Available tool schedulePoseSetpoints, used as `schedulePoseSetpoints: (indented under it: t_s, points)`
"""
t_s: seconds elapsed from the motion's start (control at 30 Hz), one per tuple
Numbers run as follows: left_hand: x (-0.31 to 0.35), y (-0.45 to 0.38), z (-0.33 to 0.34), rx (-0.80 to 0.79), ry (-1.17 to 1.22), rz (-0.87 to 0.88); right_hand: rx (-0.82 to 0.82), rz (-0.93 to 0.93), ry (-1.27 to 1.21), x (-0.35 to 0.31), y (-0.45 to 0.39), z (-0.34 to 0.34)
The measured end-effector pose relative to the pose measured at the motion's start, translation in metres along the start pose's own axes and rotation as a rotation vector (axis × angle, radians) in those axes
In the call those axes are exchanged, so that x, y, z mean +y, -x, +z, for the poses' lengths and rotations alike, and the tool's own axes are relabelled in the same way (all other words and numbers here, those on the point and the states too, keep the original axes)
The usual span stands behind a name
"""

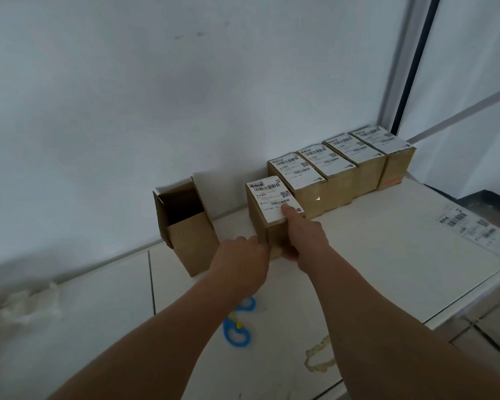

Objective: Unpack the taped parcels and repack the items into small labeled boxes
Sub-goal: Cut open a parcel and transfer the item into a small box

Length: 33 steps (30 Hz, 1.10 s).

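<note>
A small brown box with a white shipping label [272,202] stands on the white table [387,255]. My right hand [306,235] holds its near right side, the forefinger lying on the label and the thumb low on the front face. My left hand [240,264] touches the box's lower left edge with curled fingers. Behind it, several more labeled boxes [341,166] stand in a row along the wall. An open, unlabeled brown box [185,226] stands to the left.
Blue-handled scissors [237,330] lie on the table under my left forearm. A loose sheet of labels [471,226] lies at the right edge. Crumpled clear wrap [23,307] sits at the left, and a beige chain-like strip [318,356] lies near the front.
</note>
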State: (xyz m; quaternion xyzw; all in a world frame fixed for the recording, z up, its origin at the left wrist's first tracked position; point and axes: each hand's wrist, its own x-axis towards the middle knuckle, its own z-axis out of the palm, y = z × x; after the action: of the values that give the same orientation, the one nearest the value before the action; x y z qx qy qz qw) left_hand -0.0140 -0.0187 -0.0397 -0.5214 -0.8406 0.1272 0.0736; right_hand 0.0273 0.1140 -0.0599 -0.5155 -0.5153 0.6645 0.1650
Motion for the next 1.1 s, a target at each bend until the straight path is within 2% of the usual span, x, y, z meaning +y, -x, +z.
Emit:
schedulePoseSetpoints:
  t_s: [0.17, 0.33, 0.43, 0.5, 0.57, 0.77, 0.9, 1.1]
  points:
    - [-0.003, 0.000, 0.003, -0.020, 0.023, 0.010, 0.093, -0.018, -0.006, -0.011, -0.006, 0.022]
    - [-0.016, 0.012, 0.004, -0.027, 0.019, -0.016, 0.107, 0.012, -0.013, -0.018, -0.007, 0.038]
    - [-0.026, 0.024, -0.003, -0.007, 0.001, -0.035, 0.141, -0.049, 0.040, -0.013, 0.011, 0.040]
    - [-0.035, 0.038, -0.007, -0.013, 0.000, -0.046, 0.129, -0.162, 0.196, 0.003, 0.029, 0.037]
    - [-0.048, 0.060, -0.011, -0.023, 0.008, -0.075, 0.076, -0.342, 0.457, 0.023, 0.055, 0.032]
    - [-0.088, 0.176, -0.037, -0.065, -0.036, -0.232, -0.027, -0.864, 1.157, 0.052, 0.163, 0.041]
    - [-0.119, 0.266, -0.052, -0.075, -0.084, -0.374, -0.148, -1.077, 1.292, 0.052, 0.241, 0.072]
    - [-0.151, 0.402, -0.075, -0.126, -0.101, -0.563, -0.315, -1.325, 1.296, 0.068, 0.349, 0.131]
